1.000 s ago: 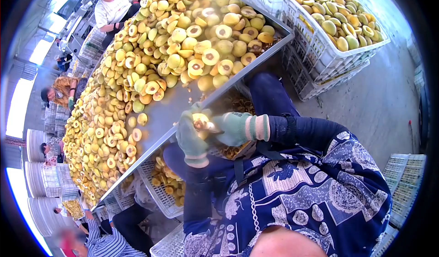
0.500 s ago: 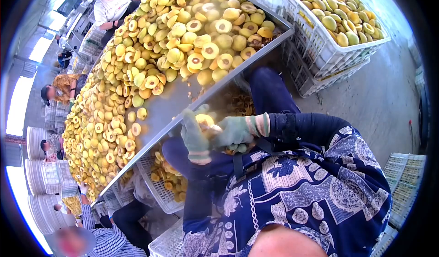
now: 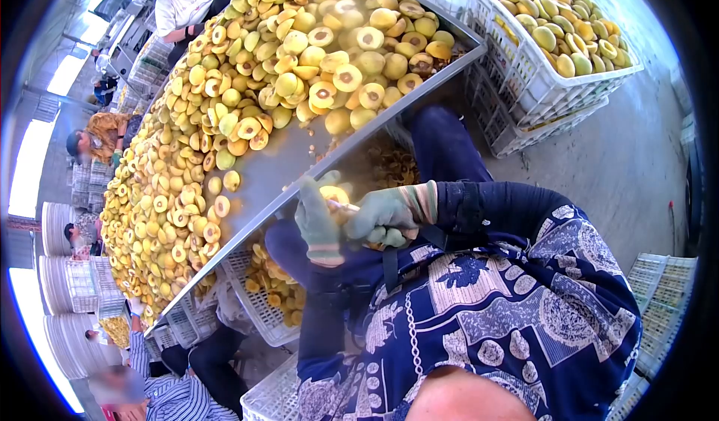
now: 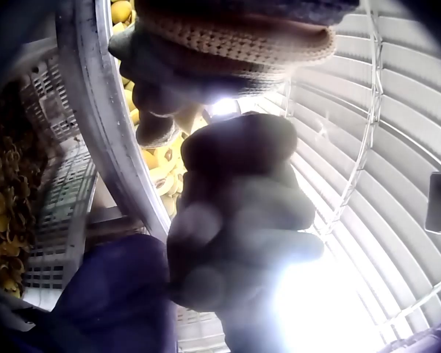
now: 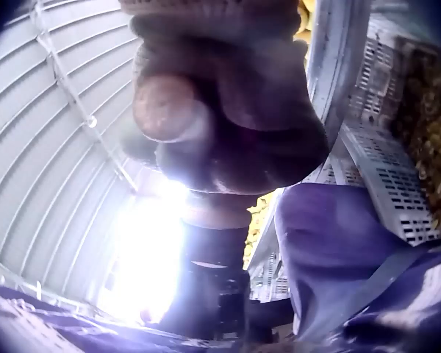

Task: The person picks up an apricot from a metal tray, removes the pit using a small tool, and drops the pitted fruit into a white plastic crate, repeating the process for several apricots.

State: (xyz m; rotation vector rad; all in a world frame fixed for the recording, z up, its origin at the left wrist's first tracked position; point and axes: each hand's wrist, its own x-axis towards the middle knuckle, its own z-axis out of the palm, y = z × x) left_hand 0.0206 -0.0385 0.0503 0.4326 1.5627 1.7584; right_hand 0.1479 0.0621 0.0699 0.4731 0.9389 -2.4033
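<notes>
My gloved left hand holds a yellow peach half over my lap, close to the near edge of the sloping metal table. The gloved right hand is curled against the fruit's near side and grips a small tool. The round end of its handle shows in the right wrist view; the working end is mostly hidden at the fruit. Beyond both hands lies a large heap of peach halves, many with brown hollows facing up.
Stacked white crates of peach halves stand at the right, the top crate's wall facing me. A lower crate with fruit sits by my knee. More crates stand behind me at the right. Several people work along the table's far and left sides.
The right hand has turned, and the dark tip seen a second ago no longer shows clearly. Both hands stay together at the fruit. A striped-shirted person at lower left has shifted.
</notes>
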